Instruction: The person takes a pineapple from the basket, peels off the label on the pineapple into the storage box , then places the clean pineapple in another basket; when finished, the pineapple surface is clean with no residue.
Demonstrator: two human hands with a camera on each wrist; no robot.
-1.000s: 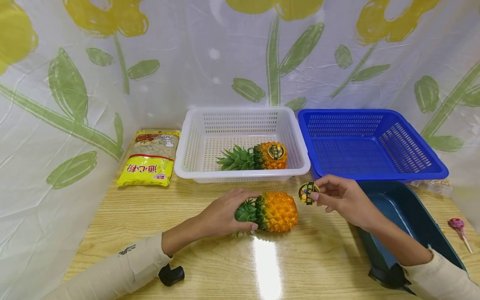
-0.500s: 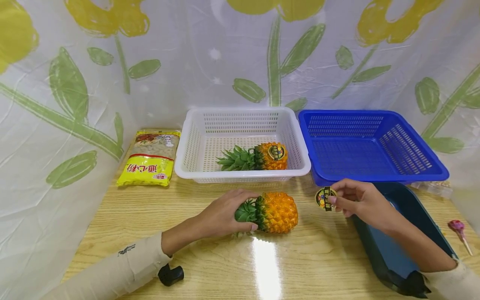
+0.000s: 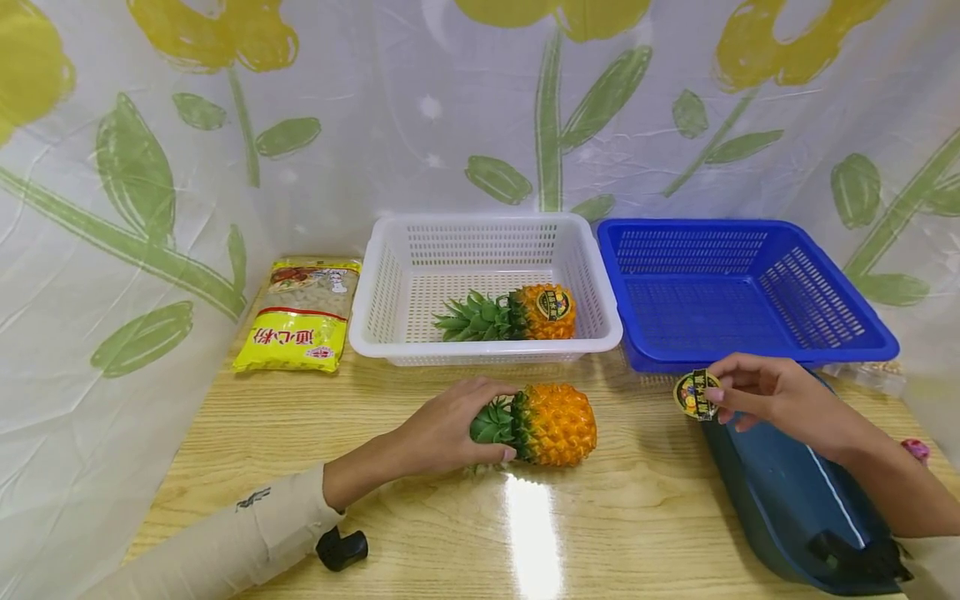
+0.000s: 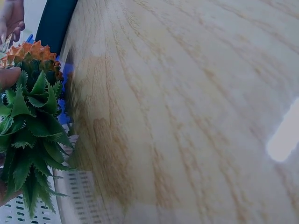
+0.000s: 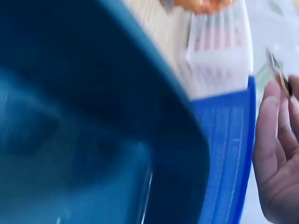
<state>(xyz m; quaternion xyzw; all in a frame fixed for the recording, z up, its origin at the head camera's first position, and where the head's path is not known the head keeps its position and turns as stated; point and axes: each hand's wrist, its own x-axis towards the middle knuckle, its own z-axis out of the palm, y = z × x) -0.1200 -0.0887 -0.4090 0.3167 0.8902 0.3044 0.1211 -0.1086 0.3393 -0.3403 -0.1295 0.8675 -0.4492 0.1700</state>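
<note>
An orange pineapple [image 3: 561, 425] with a green leafy crown lies on its side on the wooden table [image 3: 420, 525]. My left hand [image 3: 442, 427] grips it by the crown; in the left wrist view the leaves [image 4: 35, 126] show between thumb and fingers. Between thumb and fingers my right hand [image 3: 798, 408] pinches a round black-and-gold label [image 3: 694, 395], seen nearly edge-on in the right wrist view. That hand hovers over the far end of a dark teal tub [image 3: 757, 492]. A second pineapple [image 3: 551, 312], bearing a similar label, lies in the white basket [image 3: 480, 346].
Right of the white basket stands a blue basket [image 3: 690, 292]. At the left is a yellow bag [image 3: 300, 317] of food. A lollipop [image 3: 915, 451] at the far right is partly hidden by my right arm. A black object [image 3: 342, 551] lies near my left sleeve.
My right hand has moved right with the label, away from the pineapple and over the teal tub. The tub's near end has shifted slightly. My left hand stays on the crown.
</note>
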